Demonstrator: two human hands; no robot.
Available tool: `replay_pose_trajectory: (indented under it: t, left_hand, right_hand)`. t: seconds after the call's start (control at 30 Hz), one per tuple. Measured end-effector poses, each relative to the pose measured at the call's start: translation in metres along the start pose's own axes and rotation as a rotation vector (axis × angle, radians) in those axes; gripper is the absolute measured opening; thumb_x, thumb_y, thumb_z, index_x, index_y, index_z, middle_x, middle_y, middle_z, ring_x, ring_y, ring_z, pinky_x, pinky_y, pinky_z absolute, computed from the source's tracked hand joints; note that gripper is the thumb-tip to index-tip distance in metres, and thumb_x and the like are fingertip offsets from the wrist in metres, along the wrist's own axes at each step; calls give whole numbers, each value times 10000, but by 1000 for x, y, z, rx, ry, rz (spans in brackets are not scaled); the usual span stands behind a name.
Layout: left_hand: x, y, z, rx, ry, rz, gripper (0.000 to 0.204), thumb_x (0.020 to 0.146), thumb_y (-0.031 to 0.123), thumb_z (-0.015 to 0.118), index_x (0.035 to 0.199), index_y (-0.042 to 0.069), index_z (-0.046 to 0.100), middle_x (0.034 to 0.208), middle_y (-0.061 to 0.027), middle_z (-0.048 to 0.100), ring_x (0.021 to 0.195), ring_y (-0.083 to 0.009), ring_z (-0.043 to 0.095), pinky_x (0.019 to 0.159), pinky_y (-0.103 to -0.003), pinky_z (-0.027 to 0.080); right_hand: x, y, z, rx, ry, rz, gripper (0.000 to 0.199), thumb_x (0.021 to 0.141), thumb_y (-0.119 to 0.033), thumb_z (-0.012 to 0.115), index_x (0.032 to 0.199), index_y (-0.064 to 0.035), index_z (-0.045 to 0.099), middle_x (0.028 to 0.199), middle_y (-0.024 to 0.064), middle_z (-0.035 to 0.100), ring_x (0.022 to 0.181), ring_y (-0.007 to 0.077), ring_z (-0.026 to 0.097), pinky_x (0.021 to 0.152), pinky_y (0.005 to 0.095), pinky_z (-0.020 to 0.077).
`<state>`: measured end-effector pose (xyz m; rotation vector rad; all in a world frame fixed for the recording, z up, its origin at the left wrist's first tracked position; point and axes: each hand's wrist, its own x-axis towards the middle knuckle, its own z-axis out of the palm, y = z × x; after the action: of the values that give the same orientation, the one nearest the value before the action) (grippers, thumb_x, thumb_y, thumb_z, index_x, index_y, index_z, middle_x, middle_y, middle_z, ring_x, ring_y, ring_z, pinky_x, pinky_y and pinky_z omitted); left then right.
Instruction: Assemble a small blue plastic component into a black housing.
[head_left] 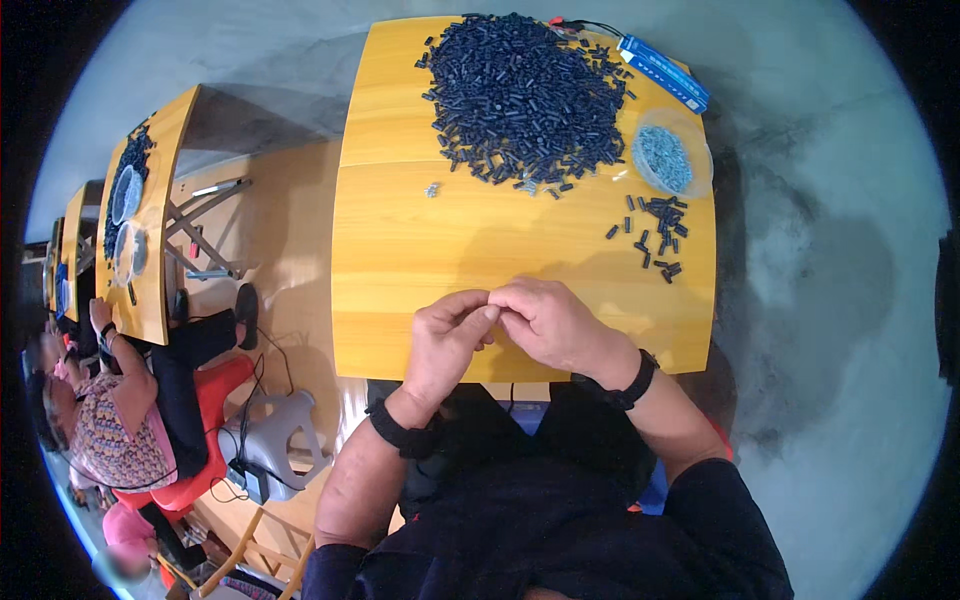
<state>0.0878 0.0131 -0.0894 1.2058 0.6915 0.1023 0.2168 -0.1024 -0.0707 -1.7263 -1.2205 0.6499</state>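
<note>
Over the near part of the yellow wooden table (390, 260), my left hand (447, 335) and my right hand (548, 322) meet with fingertips pinched together. Whatever they pinch is too small or too hidden to name. Beyond them lies a large heap of small black cylindrical pieces (525, 95). A smaller scatter of black pieces (660, 232) lies to the right of my hands. Behind that scatter stands a clear round tub (706, 165) holding small silvery metal parts (664, 158). A few silvery bits (431, 189) rest at the heap's near left edge.
A blue box (664, 75) lies at the table's far right corner, with a dark cable (590, 25) beside it. To the left, a person (120, 425) sits at another yellow table (175, 150). A grey plastic stool (275, 440) stands on the floor at lower left.
</note>
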Motion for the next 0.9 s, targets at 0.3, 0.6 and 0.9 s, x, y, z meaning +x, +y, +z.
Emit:
replay_pose_trajectory:
  t: [0.3, 0.6, 0.9]
  left_hand:
    - [6, 14, -14, 93, -222, -206, 172, 871, 97, 648, 963, -46, 673, 751, -47, 655, 579, -78, 575, 539, -212, 463]
    - [2, -7, -9, -96, -170, -330, 178, 948, 162, 579, 987, -7, 613, 758, -51, 633, 584, -111, 594, 528, -236, 484]
    - [1, -15, -13, -303, -141, -364, 135, 967, 121, 540, 978, 7, 613, 782, -52, 627, 621, -133, 600, 565, -265, 496]
  right_hand:
    - [-6, 3, -9, 211, -178, 213, 47, 801, -46, 599, 819, -2, 597, 687, 163, 606, 602, 264, 602, 570, 355, 463]
    - [29, 74, -82, -458, 323, 151, 54, 821, -45, 552, 814, 8, 562, 758, 219, 595, 735, 410, 582, 643, 453, 463]
    - [38, 111, -109, -710, 419, 285, 143, 818, -4, 565, 943, 6, 633, 838, 219, 640, 815, 396, 615, 726, 428, 491]
